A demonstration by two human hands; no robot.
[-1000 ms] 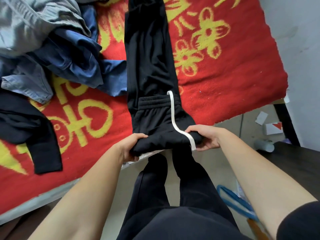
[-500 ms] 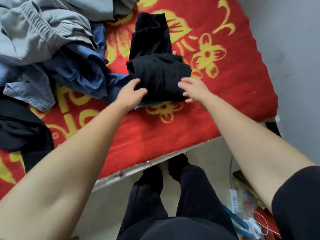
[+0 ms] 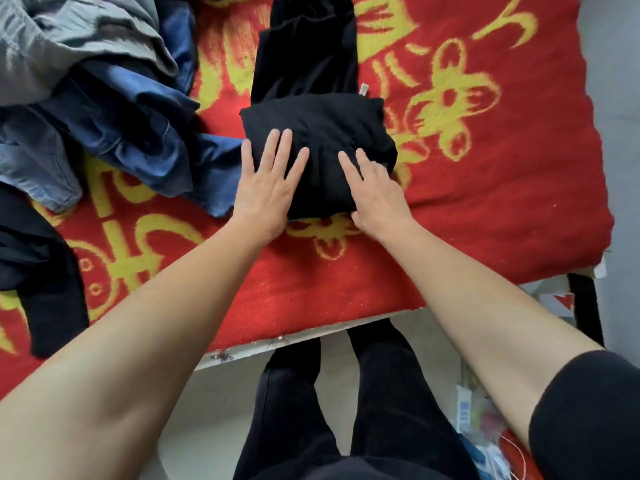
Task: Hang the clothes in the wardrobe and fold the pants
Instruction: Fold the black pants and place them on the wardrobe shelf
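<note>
Head view: the folded black fabric pants point(image 3: 322, 119) lie just above centre, toward 12 o'clock, on the red woolly blanket with yellow patterns point(image 3: 502, 209). The left hand point(image 3: 266, 192) and the right hand point(image 3: 379, 197) press flat on the bundle, fingers straight, gripping nothing. A heap of blue and grey clothes point(image 3: 114, 109) sits at 10 o'clock.

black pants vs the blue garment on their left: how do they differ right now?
Fold: the black pants are partly folded into a compact bundle; the blue garment lies crumpled and unfolded.
Contact: the left hand and right hand press flat on the black pants; no hand lies on the blue garment.
Cover: a grey garment overlaps the blue garment; only the hands lie on the black pants.
Shared: both lie on the red blanket.
</note>
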